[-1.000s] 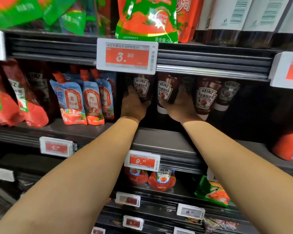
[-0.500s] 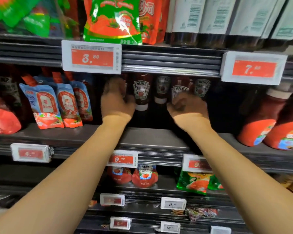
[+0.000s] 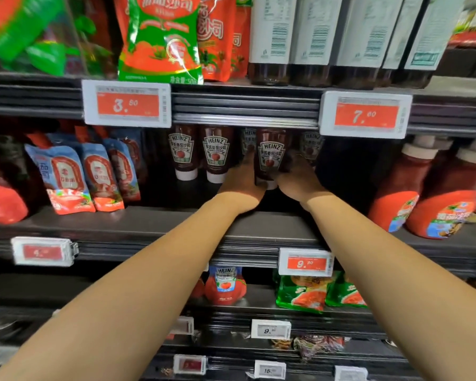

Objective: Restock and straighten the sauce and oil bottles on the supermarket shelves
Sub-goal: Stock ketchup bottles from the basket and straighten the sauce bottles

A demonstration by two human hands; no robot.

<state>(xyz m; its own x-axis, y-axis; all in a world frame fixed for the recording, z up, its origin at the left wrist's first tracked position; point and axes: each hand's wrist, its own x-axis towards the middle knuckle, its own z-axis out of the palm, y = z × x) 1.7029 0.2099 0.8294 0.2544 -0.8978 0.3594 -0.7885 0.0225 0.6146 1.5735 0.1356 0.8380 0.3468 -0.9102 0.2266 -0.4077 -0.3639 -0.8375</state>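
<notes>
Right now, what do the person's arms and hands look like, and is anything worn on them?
Both forearms are bare up to the frame's edge: no sleeves show. The left hand and right hand wear no gloves, and no watch or bracelet shows at either wrist. The fingers lie in shelf shadow, so rings cannot be told.
</notes>
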